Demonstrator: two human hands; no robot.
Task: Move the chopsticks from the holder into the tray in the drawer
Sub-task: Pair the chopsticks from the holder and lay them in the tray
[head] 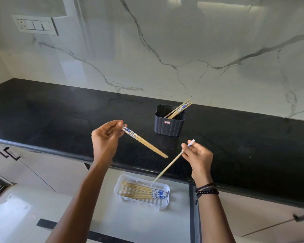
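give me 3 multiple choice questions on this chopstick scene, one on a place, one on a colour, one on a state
1. Where does the black holder stand?
A. on the black countertop
B. inside the drawer
C. on the floor

2. What colour is the slatted tray in the drawer?
A. black
B. white
C. red

3. What is the right hand doing?
A. resting empty on the counter
B. pressing the wall switch
C. gripping a single chopstick with its tip angled down toward the tray

Answers:
1 A, the holder sits on the counter near the marble wall, with chopsticks leaning in it.
2 B, the tray is white, with chopsticks already lying in it.
3 C, its grip is closed on the patterned end, while the left hand holds a pair of chopsticks.
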